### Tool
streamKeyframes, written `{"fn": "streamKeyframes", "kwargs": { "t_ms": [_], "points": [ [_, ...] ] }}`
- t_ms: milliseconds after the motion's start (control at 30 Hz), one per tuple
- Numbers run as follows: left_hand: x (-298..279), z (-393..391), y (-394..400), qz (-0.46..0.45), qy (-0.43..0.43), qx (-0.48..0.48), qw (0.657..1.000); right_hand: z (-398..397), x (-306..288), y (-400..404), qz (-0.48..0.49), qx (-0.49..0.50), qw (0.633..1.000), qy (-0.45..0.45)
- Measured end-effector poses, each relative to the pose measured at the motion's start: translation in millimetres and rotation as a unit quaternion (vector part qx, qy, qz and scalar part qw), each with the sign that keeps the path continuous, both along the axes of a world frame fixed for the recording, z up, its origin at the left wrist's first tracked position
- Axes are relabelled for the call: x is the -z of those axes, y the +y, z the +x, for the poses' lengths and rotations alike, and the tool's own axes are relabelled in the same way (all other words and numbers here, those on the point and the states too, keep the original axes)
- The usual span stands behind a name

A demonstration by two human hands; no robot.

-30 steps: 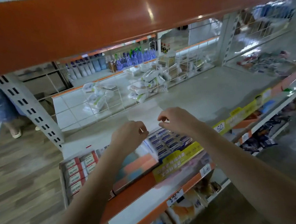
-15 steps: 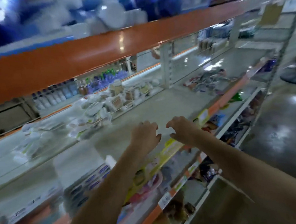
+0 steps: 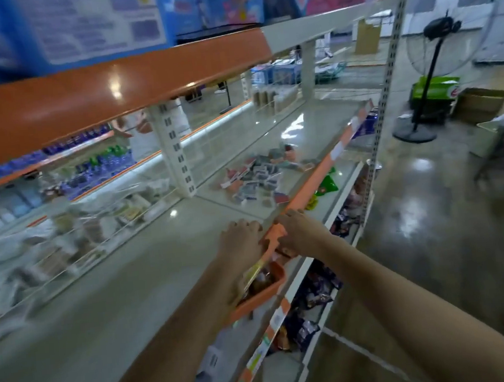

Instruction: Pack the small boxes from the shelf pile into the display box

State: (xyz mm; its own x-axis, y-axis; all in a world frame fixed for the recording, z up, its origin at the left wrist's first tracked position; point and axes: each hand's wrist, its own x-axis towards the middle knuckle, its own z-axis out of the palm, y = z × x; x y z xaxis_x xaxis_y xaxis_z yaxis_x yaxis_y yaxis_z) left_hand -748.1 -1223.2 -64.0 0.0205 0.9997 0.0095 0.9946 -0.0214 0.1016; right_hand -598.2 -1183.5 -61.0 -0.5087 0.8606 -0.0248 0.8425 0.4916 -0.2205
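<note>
A loose pile of small boxes (image 3: 259,179), red, blue and white, lies on the grey shelf (image 3: 148,281) to the right of a white upright, near the orange front edge. My left hand (image 3: 241,238) hovers over the shelf's front edge, fingers loosely curled, holding nothing that I can see. My right hand (image 3: 302,229) is just beside it, over the orange edge strip, also with nothing visible in it. Both hands are well short of the pile. The display box is out of view.
An orange shelf edge (image 3: 106,97) runs overhead. White packets (image 3: 100,224) lie behind a wire divider at left. Snack bags (image 3: 310,302) fill the lower shelf. A standing fan (image 3: 435,59) and cardboard box (image 3: 479,102) are on the floor at right.
My view has swung right along the shelf. The display box with its rows of small boxes has left the frame, the loose pile has come into view, and both hands moved right together.
</note>
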Motion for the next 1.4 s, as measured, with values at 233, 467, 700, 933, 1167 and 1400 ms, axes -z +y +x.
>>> {"fn": "streamKeyframes", "kwargs": {
  "t_ms": [233,467,700,933,1167,1400],
  "points": [
    [1.8,24.3,138.1,0.045,-0.006,0.047,0.998,29.5,1.0,133.7,-0.008,0.031,0.999,0.005],
    [7.8,49.5,231.7,0.049,-0.018,0.022,0.998,59.9,4.8,232.8,-0.007,0.027,0.999,0.037],
    [12.8,59.4,294.8,0.087,0.013,-0.073,0.994,72.0,11.8,312.0,0.014,-0.086,0.994,-0.065],
    [21.3,61.2,314.2,0.062,0.049,-0.144,0.986,76.3,9.7,347.3,0.022,-0.2,0.977,-0.067],
    [27.1,67.6,302.4,0.144,0.0,-0.192,0.971,77.6,11.5,363.5,0.016,-0.271,0.961,0.061],
    [25.4,62.5,251.3,0.201,-0.181,-0.264,0.926,57.3,9.0,353.6,-0.124,-0.335,0.905,0.23]
  ]
}}
